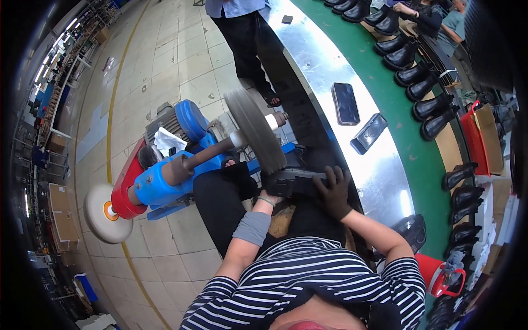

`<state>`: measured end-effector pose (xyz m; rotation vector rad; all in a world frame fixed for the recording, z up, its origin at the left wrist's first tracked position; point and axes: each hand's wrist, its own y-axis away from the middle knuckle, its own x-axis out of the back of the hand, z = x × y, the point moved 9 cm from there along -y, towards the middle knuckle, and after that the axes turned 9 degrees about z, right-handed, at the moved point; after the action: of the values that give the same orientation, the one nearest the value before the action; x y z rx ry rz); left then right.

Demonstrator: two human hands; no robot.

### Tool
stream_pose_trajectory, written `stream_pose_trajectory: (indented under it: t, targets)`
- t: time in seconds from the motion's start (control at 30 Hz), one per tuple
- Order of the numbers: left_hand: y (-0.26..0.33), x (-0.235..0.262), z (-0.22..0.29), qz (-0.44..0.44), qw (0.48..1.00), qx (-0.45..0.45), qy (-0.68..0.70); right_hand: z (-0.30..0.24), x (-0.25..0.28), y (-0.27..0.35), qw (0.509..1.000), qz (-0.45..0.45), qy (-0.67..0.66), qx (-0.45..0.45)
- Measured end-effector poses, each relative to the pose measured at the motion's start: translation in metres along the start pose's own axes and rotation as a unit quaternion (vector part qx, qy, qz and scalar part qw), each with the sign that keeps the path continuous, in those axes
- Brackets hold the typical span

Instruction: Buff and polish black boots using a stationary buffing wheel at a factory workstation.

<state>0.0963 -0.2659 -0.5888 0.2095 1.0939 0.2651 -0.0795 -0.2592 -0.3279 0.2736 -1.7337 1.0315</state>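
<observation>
A black boot [300, 180] lies across my lap, just under the rim of a dark grey buffing wheel [256, 132]. Boot and wheel look to touch, though the dark contact spot is hard to make out. My left hand [269, 194] is closed around the boot's left end; its fingers are mostly hidden. My right hand [335, 193], in a dark glove, grips the boot's right end with its fingers apart over it. The wheel sits on the shaft of a blue and red machine [157, 184], its face blurred as if spinning.
A white wheel [108, 213] sits at the machine's far end. On the metal bench [379, 170] to my right lie two phones [346, 103]. Beyond, several black boots [437, 113] line a green conveyor [421, 159]. A red mug [440, 275] stands by my right elbow. A person [242, 38] stands ahead.
</observation>
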Motion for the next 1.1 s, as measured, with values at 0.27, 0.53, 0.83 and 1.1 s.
stream_pose_trajectory:
  t: [0.27, 0.53, 0.83, 1.1]
  targets:
    - [0.002, -0.044, 0.036, -0.004, 0.768, -0.241, -0.593, 0.017, -0.028, -0.028, 0.989, 0.123, -0.057, 0.052]
    - [0.054, -0.135, 0.099, 0.099, 0.297, -0.399, -0.862, -0.015, -0.041, -0.041, 0.988, 0.086, -0.072, 0.105]
    - [0.063, -0.071, 0.075, 0.091, 0.925, -0.241, -0.278, -0.003, 0.002, -0.017, 0.986, 0.133, -0.083, 0.059]
    - [0.038, -0.070, 0.023, -0.283, 0.958, -0.028, -0.039, 0.020, 0.001, 0.031, 0.965, 0.113, -0.084, -0.221]
